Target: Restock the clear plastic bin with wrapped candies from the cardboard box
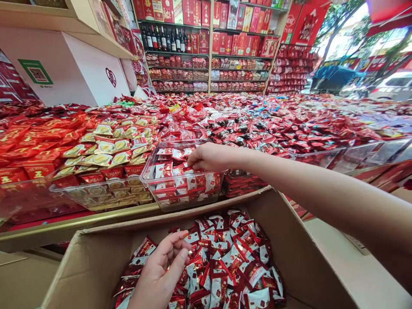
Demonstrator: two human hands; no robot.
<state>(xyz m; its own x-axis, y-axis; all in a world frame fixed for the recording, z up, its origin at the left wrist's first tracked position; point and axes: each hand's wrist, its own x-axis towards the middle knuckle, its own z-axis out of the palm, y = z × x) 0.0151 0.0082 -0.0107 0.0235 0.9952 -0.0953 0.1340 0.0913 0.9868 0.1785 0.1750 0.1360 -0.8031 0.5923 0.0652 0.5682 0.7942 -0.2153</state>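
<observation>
A cardboard box (pixel 309 240) stands in front of me, holding many red and white candy packets (pixel 222 257). Over its packets is my left hand (pixel 165 266), palm turned inward, fingers curled and apart from the thumb, with nothing visible between them. My right hand (pixel 209 156) reaches into a clear plastic bin (pixel 183 199) beyond the box. Its fingers bend down at the red and white packets (pixel 164 169) lined up there; the fingertips are partly hidden, and whether they grip a packet is unclear.
Gold durian packets (pixel 106 148) and red packets (pixel 35 146) fill bins on the left. Dark red packets (pixel 251 131) are heaped beyond my right arm. A gold-edged counter rim (pixel 80 223) runs behind the box. Shelves with bottles (pixel 164 38) and red boxes stand at the back.
</observation>
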